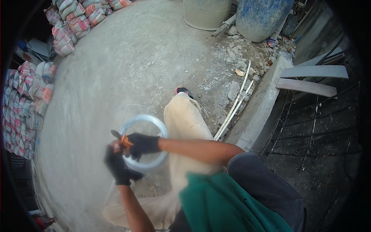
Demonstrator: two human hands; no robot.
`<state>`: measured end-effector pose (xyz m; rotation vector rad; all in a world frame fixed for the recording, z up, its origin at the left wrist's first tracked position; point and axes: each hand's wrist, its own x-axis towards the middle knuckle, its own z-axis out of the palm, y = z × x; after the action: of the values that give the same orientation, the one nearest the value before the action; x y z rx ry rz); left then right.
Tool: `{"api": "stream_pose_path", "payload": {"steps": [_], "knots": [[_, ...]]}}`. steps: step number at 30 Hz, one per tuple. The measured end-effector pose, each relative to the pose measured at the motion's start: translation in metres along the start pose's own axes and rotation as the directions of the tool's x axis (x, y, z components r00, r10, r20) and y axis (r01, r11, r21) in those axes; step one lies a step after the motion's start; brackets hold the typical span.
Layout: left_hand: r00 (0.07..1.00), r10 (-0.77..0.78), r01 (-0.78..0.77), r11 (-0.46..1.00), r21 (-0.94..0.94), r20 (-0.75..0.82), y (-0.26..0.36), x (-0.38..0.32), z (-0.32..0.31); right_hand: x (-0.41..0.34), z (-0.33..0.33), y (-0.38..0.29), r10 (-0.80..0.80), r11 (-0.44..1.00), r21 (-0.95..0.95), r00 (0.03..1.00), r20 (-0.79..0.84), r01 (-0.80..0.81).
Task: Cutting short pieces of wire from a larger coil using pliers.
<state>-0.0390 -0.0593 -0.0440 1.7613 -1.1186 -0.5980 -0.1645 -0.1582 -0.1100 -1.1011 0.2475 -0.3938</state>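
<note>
A coil of shiny metal wire (161,127) hangs in front of me, held up off the concrete floor. My left hand (118,166), in a dark fingerless glove, grips the coil's left side, and its thumb is near the other hand. My right hand (143,145), gloved the same way, reaches across the ring and is closed on an orange-handled hand tool (126,141). The tool's dark end points up and left; its exact kind is unclear. The two hands meet at the coil's left edge, where blur and fingers hide the contact. A loose wire end (142,106) arcs above the coil.
Stacked printed sacks (78,17) stand at the upper left, with another stack (27,107) below. A blue drum (262,17) and a pale tub (207,14) stand at the top. Rubble (236,58), pale poles (236,101), a concrete ledge (261,116) and a metal grille (310,124) lie right.
</note>
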Motion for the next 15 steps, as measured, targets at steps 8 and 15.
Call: {"api": "stream_pose_path", "payload": {"steps": [8,15], "knots": [[0.995,-0.063,0.056,0.995,0.082,0.082,-0.042,-0.034,0.018,-0.006,-0.029,-0.001,0.074,0.899,0.437,0.99,-0.122,-0.013],[0.998,0.034,-0.043,0.978,0.205,0.049,-0.033,-0.045,-0.01,-0.016,-0.035,-0.02,0.182,0.792,0.608,0.972,-0.151,-0.054]]}}
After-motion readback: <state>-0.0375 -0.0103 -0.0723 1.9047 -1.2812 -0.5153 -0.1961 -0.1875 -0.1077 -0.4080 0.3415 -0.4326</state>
